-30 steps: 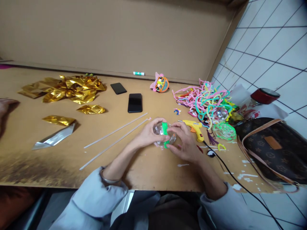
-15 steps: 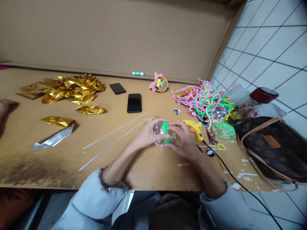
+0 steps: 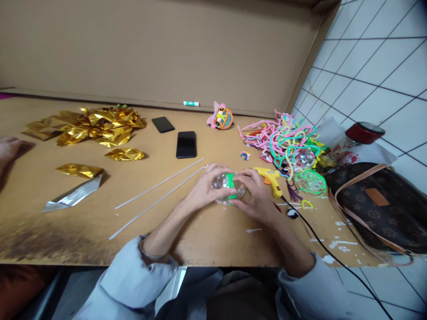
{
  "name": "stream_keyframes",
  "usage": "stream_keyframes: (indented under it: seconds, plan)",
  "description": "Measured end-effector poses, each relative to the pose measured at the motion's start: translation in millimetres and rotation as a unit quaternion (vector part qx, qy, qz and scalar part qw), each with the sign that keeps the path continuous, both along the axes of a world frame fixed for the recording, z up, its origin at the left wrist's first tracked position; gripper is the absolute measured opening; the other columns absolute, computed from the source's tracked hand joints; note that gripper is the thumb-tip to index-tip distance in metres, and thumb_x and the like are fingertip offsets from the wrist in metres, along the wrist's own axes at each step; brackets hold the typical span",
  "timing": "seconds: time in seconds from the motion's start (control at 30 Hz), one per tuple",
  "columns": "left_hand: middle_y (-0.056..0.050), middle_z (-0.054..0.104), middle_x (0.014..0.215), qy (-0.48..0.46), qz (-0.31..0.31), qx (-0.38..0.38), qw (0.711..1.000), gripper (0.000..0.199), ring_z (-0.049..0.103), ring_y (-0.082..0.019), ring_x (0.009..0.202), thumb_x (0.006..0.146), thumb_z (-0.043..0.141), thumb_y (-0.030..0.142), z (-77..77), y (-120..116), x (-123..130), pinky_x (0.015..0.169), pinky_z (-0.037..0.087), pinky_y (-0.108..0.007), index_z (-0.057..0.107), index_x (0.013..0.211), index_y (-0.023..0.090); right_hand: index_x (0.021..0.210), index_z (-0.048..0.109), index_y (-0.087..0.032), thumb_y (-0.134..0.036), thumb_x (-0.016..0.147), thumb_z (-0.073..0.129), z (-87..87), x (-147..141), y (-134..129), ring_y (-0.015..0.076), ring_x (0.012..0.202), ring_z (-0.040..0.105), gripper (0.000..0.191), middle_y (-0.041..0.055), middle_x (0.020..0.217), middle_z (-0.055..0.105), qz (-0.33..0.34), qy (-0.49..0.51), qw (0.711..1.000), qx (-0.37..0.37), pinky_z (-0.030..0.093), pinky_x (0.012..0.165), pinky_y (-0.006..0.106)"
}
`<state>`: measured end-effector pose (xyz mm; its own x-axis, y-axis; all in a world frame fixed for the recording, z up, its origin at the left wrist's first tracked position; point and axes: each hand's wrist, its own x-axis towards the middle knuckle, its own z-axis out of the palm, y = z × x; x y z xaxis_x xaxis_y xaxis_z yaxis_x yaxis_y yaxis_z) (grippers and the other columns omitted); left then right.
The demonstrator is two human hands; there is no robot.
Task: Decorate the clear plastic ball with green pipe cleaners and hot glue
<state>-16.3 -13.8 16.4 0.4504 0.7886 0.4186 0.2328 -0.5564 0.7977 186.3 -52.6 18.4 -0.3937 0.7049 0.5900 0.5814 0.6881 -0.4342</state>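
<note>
Near the middle front of the table, a clear plastic ball with a green band around it is held between both hands. My left hand wraps its left side, the thumb lying across the green band. On the right side, my right hand grips the ball with thumb and fingers. A yellow glue gun lies just right of my right hand, its black cord running to the lower right. Two thin clear sticks rest on the table left of my left hand.
Gold foil and a silver strip lie left. Two phones, a glue stick and a decorated ball are behind. Pipe cleaners, a red-lidded jar and a brown bag sit right. Another person's hand is far left.
The person's hand at the far left has shifted slightly. Both of my hands remain on the ball, nearly unmoved.
</note>
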Motion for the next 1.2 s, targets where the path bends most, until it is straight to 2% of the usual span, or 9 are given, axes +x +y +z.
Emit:
stream_keyframes:
  seconds: [0.2,0.43,0.63,0.83,1.0,1.1,1.2]
  plan:
    - [-0.012,0.055,0.131,0.037,-0.041,0.0,0.998,0.07,0.05,-0.031,0.13,0.068,0.084,0.055,2.1,2,-2,0.113,0.04,-0.05,0.059,0.126,0.024,0.12,0.055,-0.025,-0.037,0.084,0.07,-1.1,1,0,0.0268,0.11,0.058,0.041,0.01,0.114,0.053,-0.017,0.005,1.0,-0.004,0.053,0.093,0.045]
    - [-0.016,0.042,0.145,0.069,-0.07,0.013,0.995,0.095,0.041,-0.036,0.14,0.058,0.091,0.052,-2.1,3,-4,0.116,0.036,-0.055,0.049,0.139,0.026,0.119,0.055,-0.023,-0.04,0.081,0.074,-1.0,3,1,0.027,0.109,0.058,0.045,0.01,0.114,0.054,-0.018,0.014,1.0,-0.005,0.054,0.093,0.046]
    - [-0.016,0.045,0.14,0.078,-0.069,0.031,0.994,0.094,0.043,-0.035,0.137,0.055,0.093,0.049,-7.4,4,-2,0.115,0.038,-0.053,0.049,0.136,0.026,0.119,0.056,-0.024,-0.04,0.08,0.075,1.2,2,0,0.027,0.108,0.059,0.046,0.0098,0.113,0.055,-0.018,0.015,1.0,0.004,0.054,0.091,0.045]
    - [-0.013,0.052,0.135,0.07,-0.053,0.053,0.995,0.078,0.048,-0.034,0.133,0.064,0.086,0.038,-8.3,2,0,0.114,0.039,-0.052,0.05,0.132,0.027,0.12,0.058,-0.025,-0.042,0.082,0.072,-2.3,1,1,0.0274,0.108,0.059,0.045,0.0098,0.114,0.056,-0.021,0.016,1.0,0.005,0.053,0.093,0.047]
    - [-0.014,0.05,0.136,0.034,-0.059,0.072,0.995,0.074,0.047,-0.033,0.133,0.066,0.086,0.039,-12.9,2,2,0.11,0.044,-0.05,0.052,0.13,0.026,0.12,0.06,-0.025,-0.043,0.082,0.073,-3.5,1,-1,0.0265,0.109,0.059,0.044,0.0097,0.114,0.056,-0.016,0.037,0.999,0.009,0.052,0.095,0.047]
    - [-0.014,0.047,0.139,0.027,-0.063,0.086,0.994,0.074,0.046,-0.033,0.135,0.066,0.087,0.037,-16.0,2,3,0.11,0.044,-0.05,0.052,0.13,0.026,0.118,0.062,-0.026,-0.044,0.084,0.07,-0.4,5,-3,0.0264,0.11,0.059,0.039,0.009,0.113,0.058,-0.037,0.09,0.995,-0.014,0.052,0.096,0.047]
    - [-0.015,0.044,0.141,0.049,-0.063,0.114,0.99,0.071,0.047,-0.034,0.134,0.067,0.086,0.039,-17.4,2,3,0.112,0.041,-0.053,0.053,0.129,0.025,0.118,0.062,-0.026,-0.047,0.089,0.062,0.0,11,-1,0.0256,0.113,0.06,0.036,0.0085,0.115,0.061,-0.081,0.195,0.976,-0.061,0.051,0.1,0.047]
